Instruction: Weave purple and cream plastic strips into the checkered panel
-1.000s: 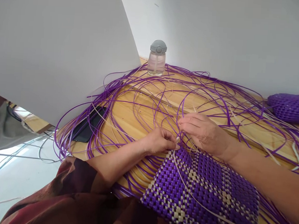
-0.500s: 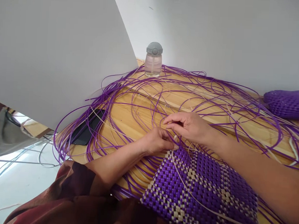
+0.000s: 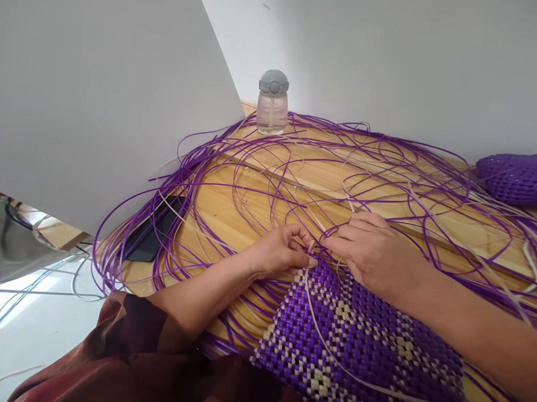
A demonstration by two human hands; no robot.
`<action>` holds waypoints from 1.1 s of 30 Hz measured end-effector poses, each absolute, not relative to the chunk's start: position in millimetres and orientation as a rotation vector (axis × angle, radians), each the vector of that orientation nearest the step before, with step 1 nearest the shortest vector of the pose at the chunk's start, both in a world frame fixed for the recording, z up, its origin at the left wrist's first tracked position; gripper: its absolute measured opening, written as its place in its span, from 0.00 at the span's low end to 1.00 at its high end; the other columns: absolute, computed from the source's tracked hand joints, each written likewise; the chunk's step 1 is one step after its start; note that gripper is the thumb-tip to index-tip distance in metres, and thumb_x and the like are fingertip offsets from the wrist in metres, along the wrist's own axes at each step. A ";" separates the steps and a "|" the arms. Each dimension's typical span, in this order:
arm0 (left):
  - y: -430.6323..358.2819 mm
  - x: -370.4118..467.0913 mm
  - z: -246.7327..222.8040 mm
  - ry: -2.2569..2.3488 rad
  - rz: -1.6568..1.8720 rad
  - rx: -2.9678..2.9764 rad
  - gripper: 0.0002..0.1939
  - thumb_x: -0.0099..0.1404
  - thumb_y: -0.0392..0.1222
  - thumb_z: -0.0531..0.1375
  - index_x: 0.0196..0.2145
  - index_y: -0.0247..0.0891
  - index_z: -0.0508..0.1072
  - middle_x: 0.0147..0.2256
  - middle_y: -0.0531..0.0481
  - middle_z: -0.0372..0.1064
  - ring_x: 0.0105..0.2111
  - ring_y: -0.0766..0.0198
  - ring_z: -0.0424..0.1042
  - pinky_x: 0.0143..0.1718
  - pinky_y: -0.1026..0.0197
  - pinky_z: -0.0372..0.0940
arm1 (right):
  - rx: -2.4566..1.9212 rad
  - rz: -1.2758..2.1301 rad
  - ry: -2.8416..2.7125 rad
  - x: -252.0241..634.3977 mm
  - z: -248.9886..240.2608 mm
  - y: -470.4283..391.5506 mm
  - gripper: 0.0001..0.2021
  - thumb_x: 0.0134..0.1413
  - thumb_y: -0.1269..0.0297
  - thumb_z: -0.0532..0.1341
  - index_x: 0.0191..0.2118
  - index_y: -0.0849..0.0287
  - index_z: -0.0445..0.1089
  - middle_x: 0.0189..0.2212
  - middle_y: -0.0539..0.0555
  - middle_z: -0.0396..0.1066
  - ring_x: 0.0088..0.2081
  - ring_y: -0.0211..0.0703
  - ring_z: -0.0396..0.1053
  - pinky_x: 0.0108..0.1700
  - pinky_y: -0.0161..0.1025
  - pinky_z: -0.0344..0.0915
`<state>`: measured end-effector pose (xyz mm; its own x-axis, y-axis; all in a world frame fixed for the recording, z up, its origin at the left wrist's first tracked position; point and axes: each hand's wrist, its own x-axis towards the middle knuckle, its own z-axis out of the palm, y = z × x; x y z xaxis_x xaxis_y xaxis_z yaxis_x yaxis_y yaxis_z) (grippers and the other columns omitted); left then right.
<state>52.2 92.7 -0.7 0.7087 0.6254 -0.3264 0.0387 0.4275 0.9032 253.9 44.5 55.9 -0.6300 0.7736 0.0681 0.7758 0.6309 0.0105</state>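
Observation:
A purple and cream woven panel (image 3: pixel 355 346) of plastic strands lies near my lap, its far corner under my fingers. My left hand (image 3: pixel 283 250) is closed at that corner, thumb and fingers pinching the woven edge. Close to its right, my right hand (image 3: pixel 372 250) has its fingers drawn together on purple strands just beyond the edge; the fingertips partly hide which ones. A long cream strand (image 3: pixel 322 322) comes from the pinched corner and runs across the panel toward the lower right.
Long loose purple strands (image 3: pixel 198 166) loop over the wooden table (image 3: pixel 232 205). A grey-lidded bottle (image 3: pixel 272 107) stands at the back. A dark flat device (image 3: pixel 152 236) lies left under strands. A purple netted bundle (image 3: pixel 520 179) is at right, by the wall.
My right hand has shifted right and closer to the woven edge, its fingers now gathered on strands. My left hand keeps its pinch at the corner. The view has shifted slightly.

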 end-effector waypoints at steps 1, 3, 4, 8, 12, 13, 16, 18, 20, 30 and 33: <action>92.8 52.0 -1.2 0.708 0.406 1.087 0.23 0.45 0.43 0.72 0.33 0.37 0.64 0.16 0.62 0.62 0.15 0.76 0.56 0.19 0.70 0.53 | -1.329 -0.026 -2.777 253.8 55.5 44.2 0.14 0.55 0.77 0.54 0.40 0.57 0.74 0.31 0.54 0.71 0.37 0.47 0.64 0.48 0.47 0.55; 93.1 51.6 -2.7 0.699 0.396 1.091 0.22 0.45 0.44 0.72 0.32 0.36 0.65 0.17 0.61 0.62 0.15 0.76 0.55 0.19 0.70 0.52 | -1.366 0.027 -2.767 251.1 56.3 44.2 0.14 0.56 0.78 0.53 0.40 0.59 0.73 0.32 0.55 0.70 0.37 0.46 0.64 0.45 0.45 0.57; 93.2 51.5 -3.3 0.698 0.393 1.088 0.22 0.45 0.43 0.72 0.32 0.36 0.65 0.17 0.61 0.62 0.15 0.76 0.56 0.19 0.70 0.52 | -1.396 0.048 -2.756 248.6 57.4 44.1 0.14 0.55 0.78 0.52 0.39 0.60 0.73 0.32 0.56 0.70 0.37 0.47 0.64 0.44 0.44 0.57; 93.5 51.4 -4.3 0.707 0.389 1.045 0.21 0.45 0.41 0.72 0.31 0.36 0.66 0.20 0.60 0.64 0.17 0.76 0.58 0.21 0.69 0.54 | -1.586 0.135 -2.652 237.7 66.1 40.7 0.11 0.56 0.77 0.51 0.36 0.61 0.70 0.33 0.57 0.69 0.36 0.46 0.65 0.40 0.43 0.58; 94.5 51.8 -3.9 0.675 0.400 0.972 0.20 0.44 0.38 0.72 0.31 0.35 0.67 0.22 0.57 0.67 0.20 0.74 0.63 0.24 0.69 0.57 | -1.651 0.420 -2.531 235.0 79.3 34.3 0.12 0.61 0.67 0.53 0.26 0.58 0.65 0.25 0.51 0.67 0.29 0.40 0.63 0.34 0.40 0.55; 94.9 51.9 -3.8 0.657 0.407 0.952 0.20 0.43 0.37 0.72 0.30 0.35 0.67 0.23 0.56 0.68 0.21 0.74 0.65 0.25 0.68 0.58 | -1.659 0.573 -2.484 235.6 81.7 32.9 0.13 0.62 0.65 0.53 0.25 0.58 0.63 0.23 0.49 0.65 0.27 0.38 0.62 0.32 0.39 0.54; 95.4 52.2 -3.4 0.628 0.433 0.909 0.20 0.42 0.36 0.73 0.29 0.34 0.67 0.23 0.55 0.69 0.23 0.73 0.66 0.27 0.68 0.59 | -1.681 1.004 -2.340 238.8 82.3 30.4 0.13 0.62 0.63 0.53 0.26 0.57 0.64 0.22 0.46 0.63 0.25 0.35 0.61 0.28 0.36 0.53; 94.9 52.3 -2.9 0.640 0.439 0.908 0.21 0.42 0.36 0.73 0.30 0.34 0.67 0.22 0.56 0.68 0.21 0.74 0.65 0.26 0.68 0.58 | -1.680 1.109 -2.296 240.9 77.2 29.6 0.13 0.62 0.63 0.53 0.26 0.58 0.64 0.23 0.46 0.64 0.27 0.36 0.61 0.29 0.35 0.54; 94.2 52.4 -2.2 0.649 0.436 0.919 0.21 0.42 0.38 0.74 0.31 0.33 0.69 0.21 0.57 0.68 0.20 0.74 0.64 0.24 0.68 0.56 | -1.665 1.118 -2.294 242.3 70.9 28.4 0.13 0.62 0.64 0.53 0.26 0.58 0.62 0.23 0.47 0.64 0.27 0.36 0.61 0.29 0.35 0.54; 91.4 55.8 -0.6 0.726 0.475 0.911 0.23 0.39 0.46 0.75 0.24 0.31 0.69 0.22 0.54 0.67 0.22 0.73 0.63 0.26 0.67 0.55 | -1.758 0.669 -2.148 233.3 60.7 16.1 0.06 0.61 0.64 0.55 0.34 0.57 0.67 0.26 0.50 0.69 0.29 0.40 0.64 0.32 0.38 0.54; 90.2 55.8 -0.4 0.702 0.438 0.862 0.22 0.41 0.48 0.74 0.25 0.31 0.70 0.21 0.55 0.65 0.21 0.74 0.61 0.26 0.67 0.55 | -1.723 0.864 -1.938 229.1 55.6 19.0 0.11 0.61 0.59 0.54 0.30 0.57 0.65 0.24 0.49 0.65 0.28 0.39 0.61 0.31 0.38 0.54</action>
